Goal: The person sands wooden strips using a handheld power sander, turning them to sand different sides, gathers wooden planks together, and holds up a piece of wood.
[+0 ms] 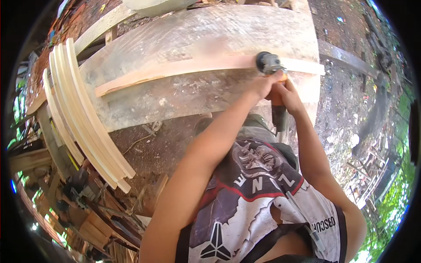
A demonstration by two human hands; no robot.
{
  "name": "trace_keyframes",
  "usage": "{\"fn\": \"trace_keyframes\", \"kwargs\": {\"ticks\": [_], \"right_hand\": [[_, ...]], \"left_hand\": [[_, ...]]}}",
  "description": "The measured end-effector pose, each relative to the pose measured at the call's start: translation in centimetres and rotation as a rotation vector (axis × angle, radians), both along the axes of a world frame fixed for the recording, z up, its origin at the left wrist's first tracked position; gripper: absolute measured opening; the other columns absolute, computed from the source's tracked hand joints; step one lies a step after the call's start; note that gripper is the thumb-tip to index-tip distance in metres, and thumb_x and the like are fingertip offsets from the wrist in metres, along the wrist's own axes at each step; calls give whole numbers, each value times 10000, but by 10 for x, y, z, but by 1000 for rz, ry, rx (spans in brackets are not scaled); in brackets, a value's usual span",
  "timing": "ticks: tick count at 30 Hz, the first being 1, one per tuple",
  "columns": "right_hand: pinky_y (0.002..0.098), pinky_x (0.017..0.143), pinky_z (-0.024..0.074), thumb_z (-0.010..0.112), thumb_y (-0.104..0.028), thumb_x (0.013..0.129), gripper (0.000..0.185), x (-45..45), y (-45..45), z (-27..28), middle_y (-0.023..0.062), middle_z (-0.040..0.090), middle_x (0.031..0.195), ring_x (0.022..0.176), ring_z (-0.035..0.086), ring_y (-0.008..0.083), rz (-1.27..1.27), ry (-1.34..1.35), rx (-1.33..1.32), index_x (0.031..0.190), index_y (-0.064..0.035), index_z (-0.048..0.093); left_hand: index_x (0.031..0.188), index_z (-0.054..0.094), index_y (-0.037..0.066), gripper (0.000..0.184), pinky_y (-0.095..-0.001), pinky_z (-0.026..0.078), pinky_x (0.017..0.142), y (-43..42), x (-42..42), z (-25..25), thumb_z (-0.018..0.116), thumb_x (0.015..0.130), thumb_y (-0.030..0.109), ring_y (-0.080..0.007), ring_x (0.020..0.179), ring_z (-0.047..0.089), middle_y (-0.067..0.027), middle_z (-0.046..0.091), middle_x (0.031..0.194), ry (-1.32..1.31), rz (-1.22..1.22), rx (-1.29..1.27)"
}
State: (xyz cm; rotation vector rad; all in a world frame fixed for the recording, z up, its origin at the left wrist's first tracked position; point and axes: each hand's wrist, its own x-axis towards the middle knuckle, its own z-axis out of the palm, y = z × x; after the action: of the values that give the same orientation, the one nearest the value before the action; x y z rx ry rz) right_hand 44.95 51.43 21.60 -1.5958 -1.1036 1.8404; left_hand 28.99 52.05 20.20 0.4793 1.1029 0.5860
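An angle grinder [278,115] with a dark round disc and an orange-and-black body is in both my hands. My left hand [264,87] is wrapped around it near its metal head. My right hand [287,95] grips the body just behind and to the right. The disc lies against a long, pale wooden strip [188,66], near the strip's right end. That strip runs across a worn, dusty work board [175,98], and its right tip reaches past the board's edge. My fingers partly hide the grinder's middle.
Several pale wooden strips [87,118] are stacked at the board's left end. Scrap wood [94,228] and frames clutter the lower left. Beyond the board's right edge, a dark beam [348,59] lies over littered ground. A rounded pale piece [158,5] sits at the far edge.
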Motion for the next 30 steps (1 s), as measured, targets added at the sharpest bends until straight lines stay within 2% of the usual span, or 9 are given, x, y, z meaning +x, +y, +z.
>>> {"fn": "trace_keyframes", "kwargs": {"ticks": [8, 10, 11, 12, 15, 16, 20, 26, 30], "right_hand": [[324, 696, 553, 637, -252, 942, 378, -81, -7, 2, 129, 701, 920, 804, 682, 152, 228, -220, 81, 1163, 48, 572], [379, 691, 563, 653, -301, 919, 423, -120, -11, -6, 193, 704, 919, 791, 709, 227, 272, -405, 147, 1140, 51, 576], [428, 747, 569, 658, -355, 904, 470, -154, -11, 47, 222, 716, 946, 839, 727, 327, 302, -408, 130, 1130, 51, 587], [455, 789, 566, 667, -377, 891, 512, -167, -16, 14, 226, 724, 957, 881, 729, 372, 319, -427, 212, 1148, 57, 584], [460, 781, 567, 682, -384, 859, 471, -227, -21, -9, 252, 726, 893, 871, 733, 389, 439, -220, 195, 960, 75, 657], [461, 770, 569, 679, -373, 856, 463, -251, -20, 28, 263, 720, 871, 844, 729, 401, 505, -397, 242, 958, 78, 667], [447, 860, 548, 694, -439, 863, 655, -311, -21, 28, 278, 711, 1016, 970, 711, 392, 580, -404, 245, 1198, 110, 565], [433, 843, 553, 696, -444, 868, 634, -277, -17, 49, 246, 712, 1044, 938, 718, 363, 538, -538, 155, 1205, 77, 565], [446, 875, 546, 711, -443, 829, 721, -223, -21, 1, 308, 698, 1071, 1009, 710, 407, 355, -537, 184, 1205, 146, 532]], "left_hand": [[1114, 737, 57, 697, -312, 494, 574, -30, -64, -14, 634, 888, 708, -181, 651, 623, -91, 686, 908, 123, 104, 95], [1158, 723, 74, 682, -312, 539, 603, -42, -108, -2, 597, 913, 698, -195, 696, 662, -112, 694, 977, 30, 154, -30], [1116, 736, 65, 691, -312, 532, 569, -47, -127, -3, 598, 906, 709, -201, 664, 665, -119, 702, 933, 40, 217, -12], [1073, 749, 57, 701, -313, 525, 534, -54, -145, -6, 599, 898, 720, -208, 632, 668, -125, 710, 889, 48, 284, 2], [1160, 710, 90, 696, -330, 561, 623, -76, -209, -7, 589, 902, 725, -205, 719, 685, -108, 710, 966, 42, 336, -52], [1192, 694, 98, 700, -339, 569, 658, -82, -226, -3, 577, 909, 726, -204, 760, 692, -101, 712, 998, 60, 384, -55], [1237, 670, 100, 713, -351, 576, 718, -90, -281, 10, 537, 928, 729, -210, 831, 700, -91, 718, 1032, 72, 447, -79], [1178, 697, 84, 743, -344, 573, 678, -77, -250, 1, 552, 900, 757, -220, 790, 706, -102, 712, 980, 84, 305, -55], [1100, 733, 57, 718, -322, 534, 564, -56, -202, -10, 597, 891, 730, -223, 654, 687, -112, 708, 931, -13, 213, 5]]}}
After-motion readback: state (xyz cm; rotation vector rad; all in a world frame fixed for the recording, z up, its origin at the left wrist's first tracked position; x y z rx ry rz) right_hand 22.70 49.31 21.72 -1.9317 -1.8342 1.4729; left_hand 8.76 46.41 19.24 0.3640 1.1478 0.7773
